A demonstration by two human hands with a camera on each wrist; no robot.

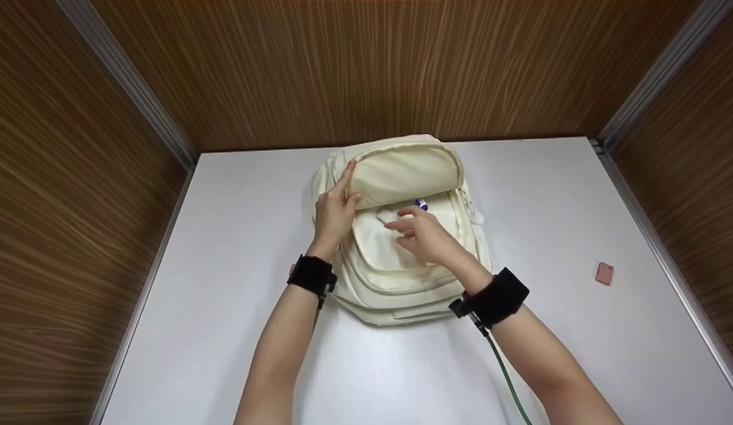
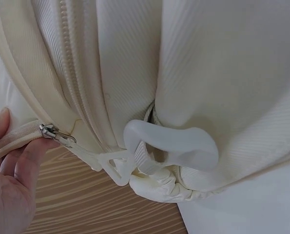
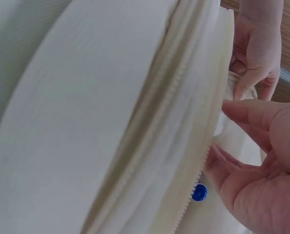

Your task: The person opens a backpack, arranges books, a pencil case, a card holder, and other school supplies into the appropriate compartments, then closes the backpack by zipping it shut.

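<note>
A cream backpack (image 1: 401,298) lies on the white table with its front pocket unzipped. My left hand (image 1: 335,215) pinches the edge of the lifted pocket flap (image 1: 407,174); in the left wrist view its thumb and fingers hold the edge beside a metal zipper pull (image 2: 54,132). Over the pocket opening is my right hand (image 1: 424,236), fingers apart and loosely bent, nothing between them. Close to its fingertips, inside the pocket, are a small white thing (image 1: 385,216) and a blue-and-white thing (image 1: 421,204). Its round blue end (image 3: 199,192) shows in the right wrist view.
On the right of the table (image 1: 555,342) lies a small pink rectangular piece (image 1: 604,273). Wood-grain panels (image 1: 366,71) close in the back and both sides. A green cable (image 1: 508,378) trails from the right wrist band. A pale plastic buckle (image 2: 171,144) hangs at the backpack's side.
</note>
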